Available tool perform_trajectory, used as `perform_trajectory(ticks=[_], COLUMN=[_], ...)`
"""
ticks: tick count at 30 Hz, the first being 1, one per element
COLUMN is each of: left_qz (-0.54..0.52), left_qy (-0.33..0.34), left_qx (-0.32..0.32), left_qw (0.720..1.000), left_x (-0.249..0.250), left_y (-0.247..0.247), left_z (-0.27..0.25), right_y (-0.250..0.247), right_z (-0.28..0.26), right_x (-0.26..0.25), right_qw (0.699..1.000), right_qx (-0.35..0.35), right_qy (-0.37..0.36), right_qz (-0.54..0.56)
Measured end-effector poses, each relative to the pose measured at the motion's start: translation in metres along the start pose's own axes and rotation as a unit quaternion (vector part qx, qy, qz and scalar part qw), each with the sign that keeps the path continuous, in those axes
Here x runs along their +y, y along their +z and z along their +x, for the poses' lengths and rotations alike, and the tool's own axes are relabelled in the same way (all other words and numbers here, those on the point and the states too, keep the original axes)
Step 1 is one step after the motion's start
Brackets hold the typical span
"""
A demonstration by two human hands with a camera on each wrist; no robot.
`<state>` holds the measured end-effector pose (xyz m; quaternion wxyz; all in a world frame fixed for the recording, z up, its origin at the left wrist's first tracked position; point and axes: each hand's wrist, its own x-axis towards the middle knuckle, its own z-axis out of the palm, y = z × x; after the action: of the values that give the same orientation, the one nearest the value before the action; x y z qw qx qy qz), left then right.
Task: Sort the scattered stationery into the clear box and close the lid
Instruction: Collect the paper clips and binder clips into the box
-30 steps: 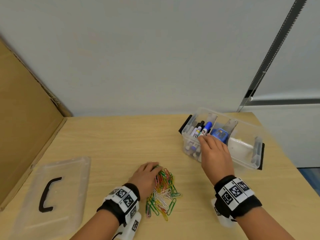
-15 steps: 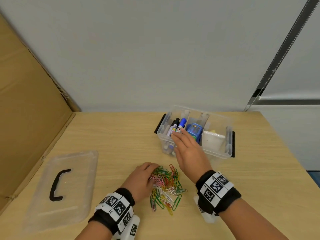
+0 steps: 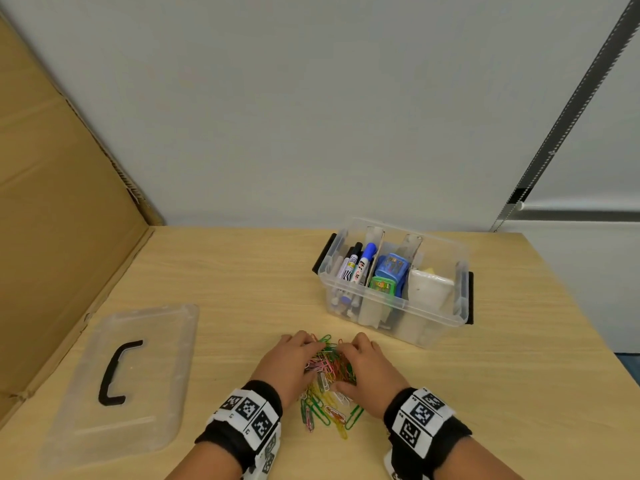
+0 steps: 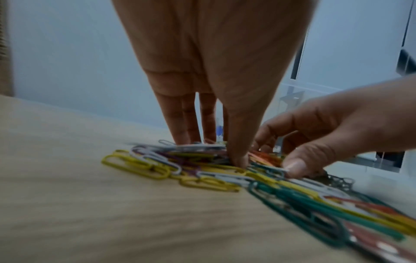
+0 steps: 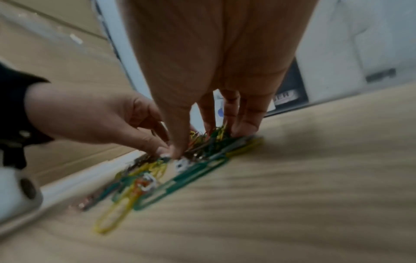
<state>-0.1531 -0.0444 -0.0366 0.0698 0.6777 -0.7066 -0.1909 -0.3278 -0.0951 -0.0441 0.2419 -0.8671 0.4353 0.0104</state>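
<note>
The paper clips (image 3: 329, 386) are heaped in a loose, multicoloured pile on the table (image 3: 242, 271), just in front of the person and between the 2 hands. The pile is stretched along a line running from the person toward the clear box (image 3: 394, 282), with its far end bunched under the fingers and its near end trailing out in loose green and yellow clips toward the wrists.

The left hand (image 3: 289, 363) is set against the pile's left side and the right hand (image 3: 367, 367) against its right side; both are placed about equally near, so neither is favoured. In the wrist views, the fingers (image 4: 186, 124) of the left hand are seen pointing down onto the clips, with the thumb pressed into the heap, and the right hand's fingers (image 5: 249, 113) are held the same way. Both hands are narrowed into a cupping pinch around the far part of the pile; how many clips are actually gripped cannot be told.

The box stands beyond the pile and to the right, well apart from it, nearer the right hand. Markers (image 3: 358, 266) are held in its left compartment, and other small items in the rest. The lid (image 3: 149, 344) lies flat to the far left, off the box.

The trailing near clips are judged likely to be left behind by 1 scoop.
</note>
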Motion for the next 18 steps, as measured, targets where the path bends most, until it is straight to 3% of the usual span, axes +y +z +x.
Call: perform_trajectory(ticks=[18], left_qz=[-0.048], left_qy=[-0.017], left_qx=[0.078], left_qw=[0.996], left_x=[-0.004], left_y=[-0.015], left_z=[-0.009], right_y=[-0.014], right_z=[-0.012], right_x=[0.012], right_qw=[0.987], right_qx=[0.096], right_qy=[0.010], right_qz=[0.130])
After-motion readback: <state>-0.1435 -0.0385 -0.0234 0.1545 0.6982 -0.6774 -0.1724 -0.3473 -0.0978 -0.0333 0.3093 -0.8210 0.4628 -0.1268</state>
